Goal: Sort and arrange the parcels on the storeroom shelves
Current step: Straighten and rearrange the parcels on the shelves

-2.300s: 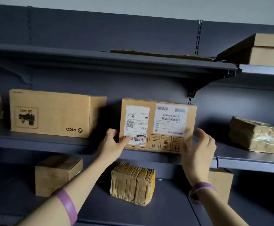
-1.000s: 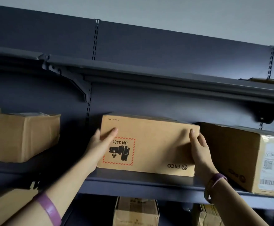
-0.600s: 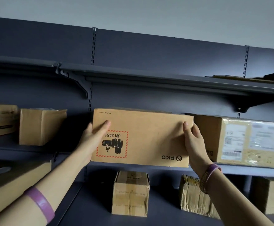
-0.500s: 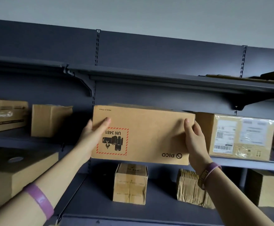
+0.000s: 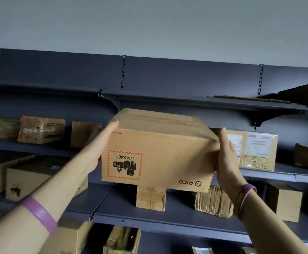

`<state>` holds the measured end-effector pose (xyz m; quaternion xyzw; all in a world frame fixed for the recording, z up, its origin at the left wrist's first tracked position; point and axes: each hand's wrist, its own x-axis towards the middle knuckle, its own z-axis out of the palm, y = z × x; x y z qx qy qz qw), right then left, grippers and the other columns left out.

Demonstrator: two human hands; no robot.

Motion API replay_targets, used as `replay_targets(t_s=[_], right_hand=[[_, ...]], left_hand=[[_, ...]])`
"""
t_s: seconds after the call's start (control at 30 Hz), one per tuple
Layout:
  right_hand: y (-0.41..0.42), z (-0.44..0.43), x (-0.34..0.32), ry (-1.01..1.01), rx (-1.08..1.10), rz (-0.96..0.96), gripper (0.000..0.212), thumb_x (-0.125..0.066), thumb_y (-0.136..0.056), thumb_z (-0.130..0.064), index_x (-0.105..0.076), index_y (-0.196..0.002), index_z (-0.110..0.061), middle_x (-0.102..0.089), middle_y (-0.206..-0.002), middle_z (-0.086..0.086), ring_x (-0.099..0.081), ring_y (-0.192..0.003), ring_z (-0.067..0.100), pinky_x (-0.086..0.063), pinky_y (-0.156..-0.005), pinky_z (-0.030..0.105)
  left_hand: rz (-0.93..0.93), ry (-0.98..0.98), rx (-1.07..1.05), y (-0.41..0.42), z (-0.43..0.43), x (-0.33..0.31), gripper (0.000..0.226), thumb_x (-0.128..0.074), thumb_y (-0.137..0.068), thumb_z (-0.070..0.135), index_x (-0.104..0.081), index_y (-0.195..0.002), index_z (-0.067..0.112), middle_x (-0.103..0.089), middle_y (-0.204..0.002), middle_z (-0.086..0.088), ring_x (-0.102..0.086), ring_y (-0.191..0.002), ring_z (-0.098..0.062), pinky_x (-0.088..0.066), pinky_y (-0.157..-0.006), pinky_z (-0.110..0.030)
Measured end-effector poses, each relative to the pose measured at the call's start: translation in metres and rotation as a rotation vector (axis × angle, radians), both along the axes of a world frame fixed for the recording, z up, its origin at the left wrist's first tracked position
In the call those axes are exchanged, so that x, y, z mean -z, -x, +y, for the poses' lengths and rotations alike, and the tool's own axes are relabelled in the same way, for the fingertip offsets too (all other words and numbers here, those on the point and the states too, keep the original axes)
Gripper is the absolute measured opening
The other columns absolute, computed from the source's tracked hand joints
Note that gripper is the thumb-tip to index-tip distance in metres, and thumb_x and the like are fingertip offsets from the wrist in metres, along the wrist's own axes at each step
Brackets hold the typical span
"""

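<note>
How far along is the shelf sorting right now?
Partly done. The labelled parcel already sits on the middle shelf. In hand: the PICO box, clear of the shelves, gripped at its ends by the left hand and right hand. Left: placing it, maybe on the mostly bare top shelf, and arranging the lower parcels.

A pale grey wall (image 5: 149,24) rises above the shelving; slotted metal uprights (image 5: 123,74) run down the dark back panel (image 5: 58,70); a bracket (image 5: 257,123) props the top shelf.
</note>
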<state>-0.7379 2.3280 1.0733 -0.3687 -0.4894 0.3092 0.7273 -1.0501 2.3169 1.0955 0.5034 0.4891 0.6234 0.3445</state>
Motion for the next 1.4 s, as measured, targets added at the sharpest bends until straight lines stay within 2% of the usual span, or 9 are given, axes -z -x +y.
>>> replay_targets(t_s=[0.07, 0.17, 0.33, 0.43, 0.67, 0.97, 1.1, 1.23, 1.4], right_hand=[[-0.002, -0.006, 0.004, 0.012, -0.008, -0.046, 0.044, -0.068, -0.078, -0.058, -0.058, -0.099, -0.021, -0.063, -0.103, 0.008, -0.059, -0.089, 0.016, -0.048, -0.077, 0.037], [-0.008, -0.006, 0.009, 0.018, -0.114, -0.107, 0.041, -0.070, -0.084, -0.025, -0.057, -0.122, -0.016, -0.066, -0.114, 0.017, -0.062, -0.089, 0.022, -0.047, -0.068, 0.034], [0.001, -0.013, 0.017, -0.087, -0.115, -0.219, 0.036, -0.080, -0.074, -0.040, -0.064, -0.105, -0.042, -0.073, -0.090, -0.008, -0.070, -0.084, 0.012, -0.055, -0.067, 0.025], [-0.001, -0.009, 0.027, -0.130, -0.096, -0.233, 0.047, -0.078, -0.078, -0.023, -0.060, -0.119, -0.038, -0.074, -0.089, -0.007, -0.071, -0.081, 0.010, -0.054, -0.062, 0.021], [-0.014, 0.008, 0.049, -0.132, -0.035, -0.232, 0.057, -0.077, -0.074, 0.005, -0.051, -0.107, -0.033, -0.060, -0.089, 0.002, -0.060, -0.087, 0.026, -0.048, -0.073, 0.036], [-0.014, 0.020, 0.072, -0.157, 0.042, -0.281, 0.055, -0.069, -0.078, 0.012, -0.037, -0.093, -0.030, -0.061, -0.105, 0.003, -0.062, -0.107, 0.028, -0.050, -0.079, 0.034], [-0.014, 0.011, 0.073, -0.145, -0.187, -0.300, 0.055, -0.080, -0.074, -0.010, -0.043, -0.111, -0.027, -0.061, -0.120, -0.008, -0.059, -0.114, 0.009, -0.050, -0.089, 0.026], [-0.014, 0.000, 0.068, -0.036, -0.347, -0.368, 0.074, -0.067, -0.065, -0.076, -0.054, -0.124, -0.034, -0.065, -0.123, -0.020, -0.056, -0.120, 0.000, -0.046, -0.092, 0.023], [-0.007, 0.002, 0.065, 0.022, -0.432, -0.325, 0.056, -0.061, -0.084, -0.061, -0.054, -0.132, -0.034, -0.058, -0.137, -0.010, -0.056, -0.115, -0.004, -0.055, -0.089, 0.032]], left_hand=[[-0.009, -0.004, 0.040, 0.007, -0.007, 0.007, 0.055, -0.059, -0.082, 0.057, -0.053, -0.124, 0.021, -0.066, -0.114, -0.008, -0.059, -0.107, -0.026, -0.039, -0.102, -0.053], [-0.031, -0.014, 0.109, 0.017, -0.015, 0.019, 0.045, -0.063, -0.086, 0.024, -0.044, -0.127, 0.018, -0.062, -0.118, -0.009, -0.057, -0.109, -0.027, -0.044, -0.098, -0.051], [0.028, -0.051, 0.214, 0.026, -0.024, 0.029, 0.085, -0.054, -0.077, -0.014, -0.035, -0.139, 0.039, -0.058, -0.124, 0.003, -0.054, -0.117, -0.022, -0.045, -0.098, -0.042], [0.117, -0.043, 0.145, 0.025, -0.022, 0.028, 0.093, -0.051, -0.071, -0.022, -0.034, -0.142, 0.035, -0.053, -0.134, -0.001, -0.050, -0.121, -0.024, -0.042, -0.102, -0.041], [0.189, -0.056, 0.017, 0.018, -0.019, 0.024, 0.071, -0.064, -0.060, 0.055, -0.051, -0.119, 0.017, -0.056, -0.126, -0.002, -0.051, -0.116, -0.023, -0.044, -0.084, -0.037], [-0.192, -0.129, 0.307, 0.005, -0.016, 0.039, 0.078, -0.077, -0.046, 0.075, -0.049, -0.103, 0.030, -0.048, -0.130, 0.017, -0.047, -0.121, -0.009, -0.048, -0.100, -0.044], [-0.428, -0.197, 0.192, 0.000, -0.015, 0.039, 0.056, -0.078, -0.054, 0.067, -0.057, -0.102, 0.047, -0.042, -0.142, 0.007, -0.040, -0.131, -0.025, -0.052, -0.091, -0.050], [-0.539, -0.246, 0.195, 0.009, -0.007, 0.045, 0.034, -0.070, -0.079, 0.038, -0.060, -0.111, 0.033, -0.048, -0.139, 0.003, -0.039, -0.134, -0.022, -0.044, -0.102, -0.044], [-0.477, -0.219, 0.269, 0.025, -0.006, 0.055, 0.032, -0.060, -0.087, 0.033, -0.056, -0.118, 0.027, -0.049, -0.137, 0.010, -0.046, -0.129, -0.021, -0.041, -0.099, -0.037]])
